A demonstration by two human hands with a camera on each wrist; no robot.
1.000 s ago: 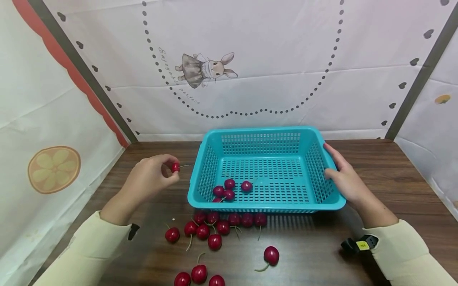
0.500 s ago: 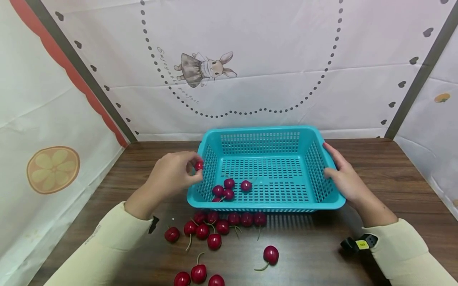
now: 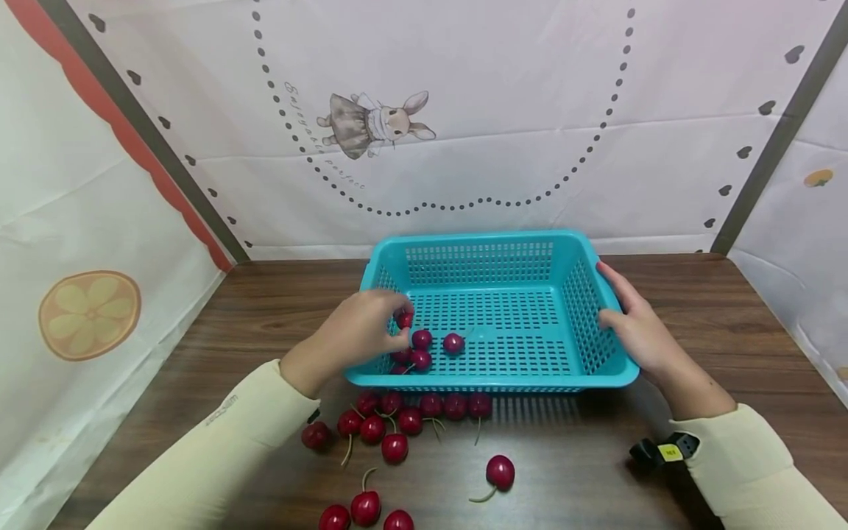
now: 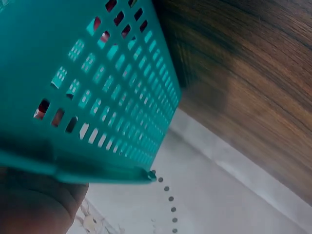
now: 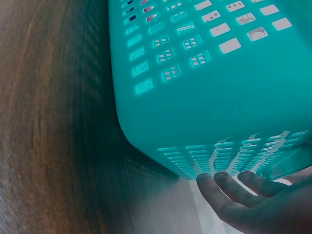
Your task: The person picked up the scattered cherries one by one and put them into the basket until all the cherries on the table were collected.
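In the head view my left hand (image 3: 358, 327) pinches a red cherry (image 3: 405, 319) between thumb and fingers, inside the left end of a turquoise plastic basket (image 3: 490, 382). Just below it several cherries (image 3: 420, 360) lie on the basket floor, some partly covered by the hand. My right hand (image 3: 639, 327) grips the basket's right wall, thumb over the rim and fingers along the outside. In the left wrist view the basket wall (image 4: 29, 97) hides the held cherry. The right wrist view catches fingertips (image 5: 207, 184) close to the basket's outer side.
Several cherries with stems (image 3: 394, 447) lie on the brown wooden table (image 3: 583, 471) before the basket. One cherry (image 3: 500, 472) sits apart to the right, and a few more (image 3: 366, 508) lie at the near edge. A white printed cloth (image 3: 490, 110) stands behind.
My left hand has carried the cherry rightward, from left of the basket, across its left rim and inside. The right hand keeps its hold; the basket stays in place.
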